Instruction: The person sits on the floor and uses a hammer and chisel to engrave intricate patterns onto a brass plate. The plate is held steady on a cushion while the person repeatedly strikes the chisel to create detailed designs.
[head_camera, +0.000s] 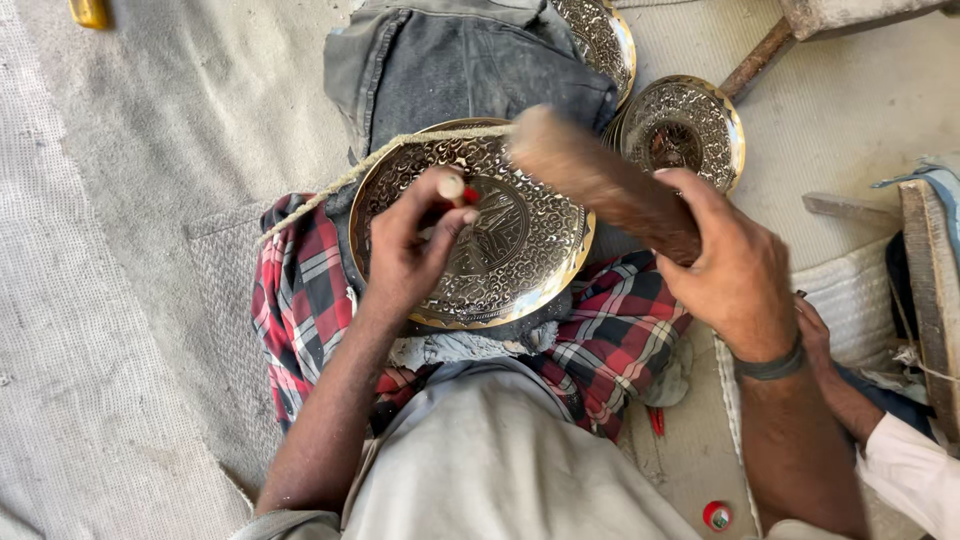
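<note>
Engraved brass plate (500, 240) is lying on a red plaid cloth (300, 300) in the lap. Right hand (735, 265), fingers wrapped tight, is gripping a wooden mallet (600, 180) above it. Left hand (405, 250) is pinching a small chisel (452, 188) against the plate.

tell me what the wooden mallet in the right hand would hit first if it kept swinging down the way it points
Most likely the top of the small chisel in the left hand, standing on the engraved brass plate; depth is hard to judge.

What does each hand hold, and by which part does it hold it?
The left hand holds a small chisel by its shaft, tip on the engraved plate. The right hand holds a wooden mallet by its near end.
</note>
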